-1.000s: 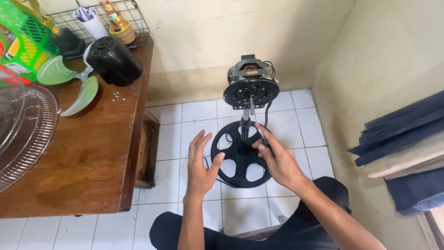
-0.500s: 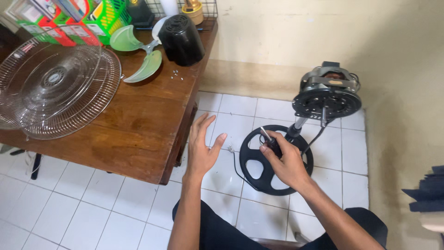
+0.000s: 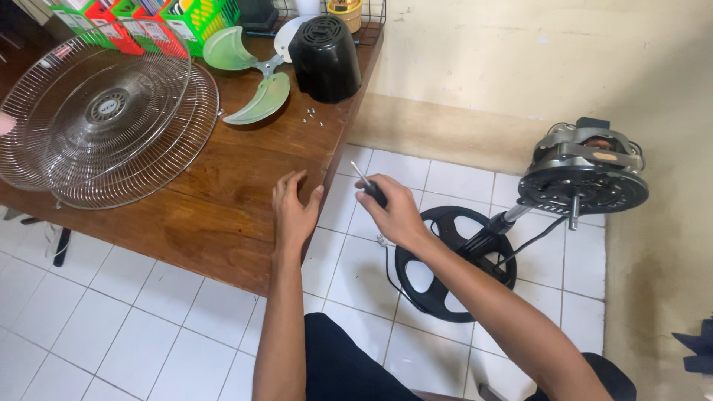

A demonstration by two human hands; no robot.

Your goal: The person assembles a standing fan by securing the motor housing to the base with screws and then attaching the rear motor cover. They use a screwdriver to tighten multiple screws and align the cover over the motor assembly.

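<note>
My right hand (image 3: 392,212) is closed around a small black-handled screwdriver (image 3: 369,186), its metal tip pointing up and left, just off the corner of the wooden table (image 3: 215,200). My left hand (image 3: 293,210) rests flat on the table's near edge, fingers spread, holding nothing. To the right stands a stripped fan (image 3: 583,186): bare motor and black front plate on a short pole above a round black base (image 3: 453,263) on the tiled floor.
On the table lie two wire fan guards (image 3: 104,122), a green fan blade (image 3: 256,82), a black motor cover (image 3: 324,48) and a few small screws (image 3: 312,113). Coloured boxes and a green basket (image 3: 197,18) line the back edge. A black cord trails by the base.
My view has swung left. My right hand has carried the screwdriver from the fan base over to the table corner. My left hand has come down onto the table edge.
</note>
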